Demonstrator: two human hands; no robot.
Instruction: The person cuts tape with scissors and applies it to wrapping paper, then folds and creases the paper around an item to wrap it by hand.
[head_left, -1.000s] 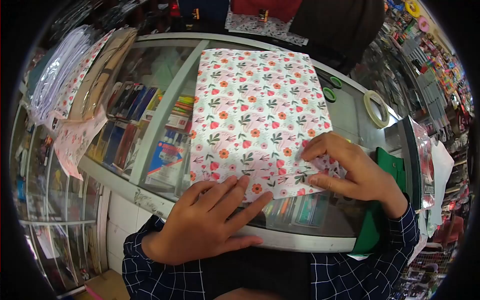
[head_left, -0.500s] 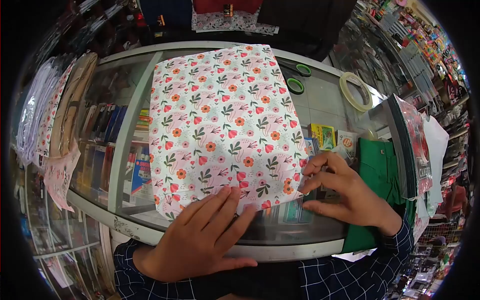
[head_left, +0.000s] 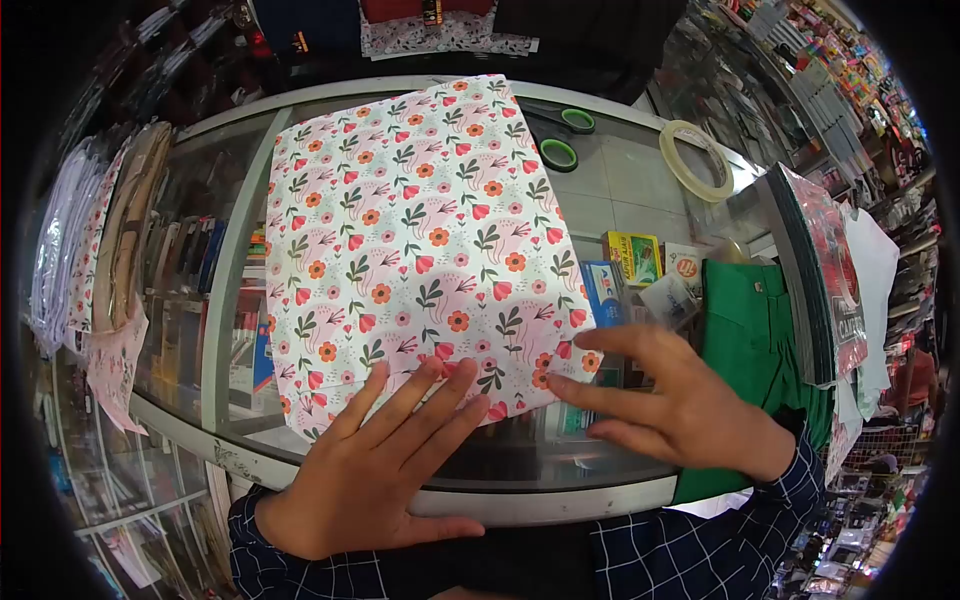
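A sheet of floral wrapping paper (head_left: 420, 240), white with pink and orange flowers, lies on the glass counter (head_left: 570, 505). My left hand (head_left: 365, 480) rests on its near edge, fingers spread and flat, thumb pointing right. At the paper's near right corner is my right hand (head_left: 690, 405), its index and middle fingers stretched over the corner and the thumb apart below. The corner does not appear pinched between those fingers. Whether anything is wrapped under the paper cannot be seen. Scissors (head_left: 560, 169) with black and green handles lie partly under the paper's far right side.
A roll of clear tape (head_left: 668, 152) lies at the far right. Folded green trousers (head_left: 745, 330) and a stack of notebooks (head_left: 815, 270) stand along the right side. Small boxes (head_left: 635, 258) show beneath the glass. Packaged clothes (head_left: 135, 220) hang at the left.
The view has shifted, so most things appear further left. My right hand's fingers have moved from the corner's edge onto the paper and straightened. The left hand stays on the near edge, fingers wider.
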